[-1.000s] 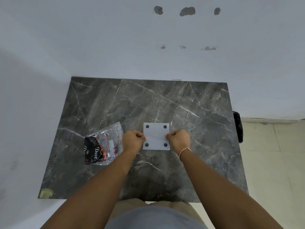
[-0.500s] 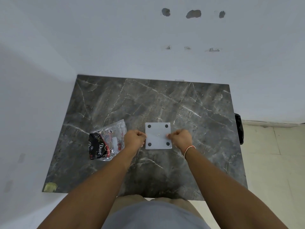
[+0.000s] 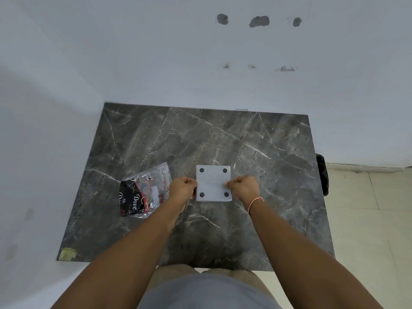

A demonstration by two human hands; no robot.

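Note:
A pale grey square plate (image 3: pixel 213 183) with a black dot near each corner lies flat on the dark marble table (image 3: pixel 256 148). My left hand (image 3: pixel 182 189) grips its left edge with curled fingers. My right hand (image 3: pixel 243 188) pinches its right edge, the thumb tip on the plate's top. A thin thread band circles my right wrist.
A clear plastic packet (image 3: pixel 143 192) with a black and red printed card inside lies on the table just left of my left hand. White walls close off the back and left of the table. A black object (image 3: pixel 322 172) sits by the table's right edge above the tiled floor.
Both hands keep their hold on the plate. The view has shifted slightly; the plate and hands stay in place on the table.

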